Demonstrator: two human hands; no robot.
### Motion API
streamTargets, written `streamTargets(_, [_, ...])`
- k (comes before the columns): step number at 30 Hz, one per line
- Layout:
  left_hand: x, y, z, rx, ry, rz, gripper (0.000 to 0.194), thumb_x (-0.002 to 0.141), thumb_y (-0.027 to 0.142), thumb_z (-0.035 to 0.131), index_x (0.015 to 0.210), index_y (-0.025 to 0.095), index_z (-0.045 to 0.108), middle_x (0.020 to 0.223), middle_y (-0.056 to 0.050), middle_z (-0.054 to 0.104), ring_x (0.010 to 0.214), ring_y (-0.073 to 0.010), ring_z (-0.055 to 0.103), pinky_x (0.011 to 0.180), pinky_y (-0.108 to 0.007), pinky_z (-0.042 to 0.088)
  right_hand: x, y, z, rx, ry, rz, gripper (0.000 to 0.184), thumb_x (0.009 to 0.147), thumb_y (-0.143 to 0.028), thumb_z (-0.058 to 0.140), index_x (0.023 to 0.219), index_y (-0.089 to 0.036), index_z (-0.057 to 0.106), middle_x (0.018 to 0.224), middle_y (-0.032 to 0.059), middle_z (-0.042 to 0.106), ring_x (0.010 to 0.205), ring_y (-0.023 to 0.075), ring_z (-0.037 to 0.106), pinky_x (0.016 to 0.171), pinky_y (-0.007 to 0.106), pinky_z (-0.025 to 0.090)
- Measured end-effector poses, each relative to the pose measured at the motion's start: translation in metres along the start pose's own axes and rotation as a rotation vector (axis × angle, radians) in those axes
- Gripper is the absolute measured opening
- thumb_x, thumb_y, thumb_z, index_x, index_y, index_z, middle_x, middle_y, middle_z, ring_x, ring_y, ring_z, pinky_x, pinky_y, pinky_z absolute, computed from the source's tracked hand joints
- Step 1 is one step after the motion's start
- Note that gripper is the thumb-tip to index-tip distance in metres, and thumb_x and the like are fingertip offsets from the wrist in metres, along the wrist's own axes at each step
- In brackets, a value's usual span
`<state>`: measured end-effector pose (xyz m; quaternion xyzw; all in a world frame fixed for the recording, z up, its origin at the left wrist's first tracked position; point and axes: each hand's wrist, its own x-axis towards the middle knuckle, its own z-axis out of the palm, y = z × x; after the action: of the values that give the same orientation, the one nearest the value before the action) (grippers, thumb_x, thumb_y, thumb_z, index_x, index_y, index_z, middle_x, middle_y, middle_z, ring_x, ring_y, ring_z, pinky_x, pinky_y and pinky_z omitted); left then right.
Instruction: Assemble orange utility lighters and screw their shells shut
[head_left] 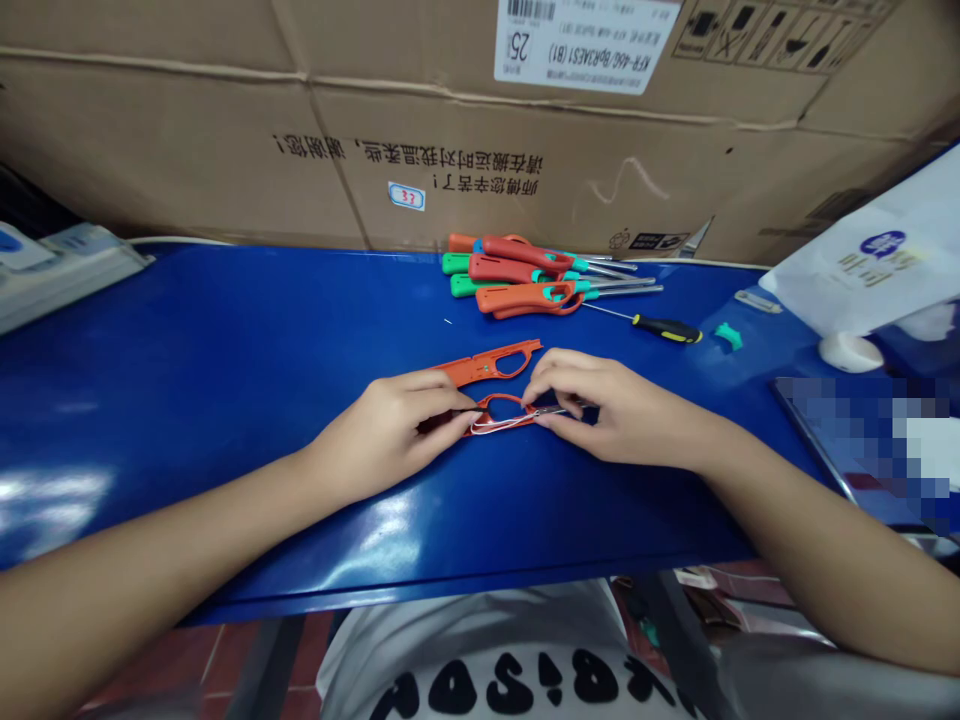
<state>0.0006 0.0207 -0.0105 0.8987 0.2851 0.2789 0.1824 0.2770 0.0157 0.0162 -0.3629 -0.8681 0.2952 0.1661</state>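
Observation:
An orange half-shell of a gas lighter [504,402], with a loop handle and a thin white wire across it, lies on the blue table between my hands. My left hand [397,425] pinches its left end, where a small dark part shows at the fingertips. My right hand [600,405] is closed at the shell's right end, around a thin metal rod that runs under the fingers. What lies inside the palms is hidden. Just beyond, the other orange half-shell [480,366] rests on the table, its left end behind my left hand.
Several assembled lighters [532,297] in orange, red and green are piled against a large cardboard box [420,120]. Right of them lie a screwdriver [667,329], a teal plastic piece [728,336], a white round object [850,352] and a white bag [870,240]. A power strip [82,265] is far left.

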Motion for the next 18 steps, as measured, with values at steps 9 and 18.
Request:
streamTargets(9, [0.0, 0.003, 0.0, 0.019, 0.036, -0.027, 0.009, 0.097, 0.017, 0.064, 0.1, 0.014, 0.073, 0.088, -0.002, 0.073, 0.072, -0.0105, 0.066, 0.065, -0.019, 0.049, 0.003, -0.006, 0.017, -0.142, -0.086, 0.013, 0.009, 0.096, -0.022, 0.062, 0.106, -0.022, 0.062, 0.112, 0.0027, 0.063, 0.093, 0.0167, 0.061, 0.075, 0.029, 0.045])
streamTargets(18, [0.0, 0.004, 0.0, 0.025, 0.028, -0.028, 0.011, 0.098, 0.02, 0.063, 0.1, 0.016, 0.072, 0.088, -0.003, 0.073, 0.077, -0.0135, 0.069, 0.068, -0.021, 0.051, 0.005, -0.007, 0.022, -0.102, -0.062, 0.049, 0.009, 0.096, -0.015, 0.058, 0.103, -0.022, 0.06, 0.107, 0.0031, 0.064, 0.098, 0.018, 0.06, 0.08, 0.03, 0.044])
